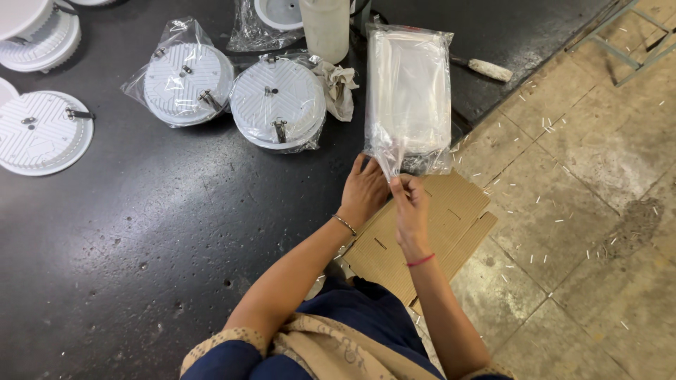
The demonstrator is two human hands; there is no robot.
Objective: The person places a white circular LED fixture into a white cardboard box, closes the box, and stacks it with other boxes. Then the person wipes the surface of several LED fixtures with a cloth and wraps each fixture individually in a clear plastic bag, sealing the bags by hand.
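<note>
On the dark counter (141, 232), white round lamps lie at ten o'clock, one bare (42, 131), two in clear wrap (186, 83) (277, 103). The left hand (363, 191) rests flat at the near end of a stack of clear plastic bags (410, 91), fingers spread. The right hand (412, 211), at its three o'clock, has its fingers pinched on the top bag's corner. Flat cardboard (436, 225) lies beneath.

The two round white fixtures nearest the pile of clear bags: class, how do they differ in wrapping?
The left fixture lies in a loose bag spreading beyond its rim; the right fixture is wrapped closely. The right fixture touches a crumpled cloth; the left does not. Both are ribbed discs with metal clips.
</note>
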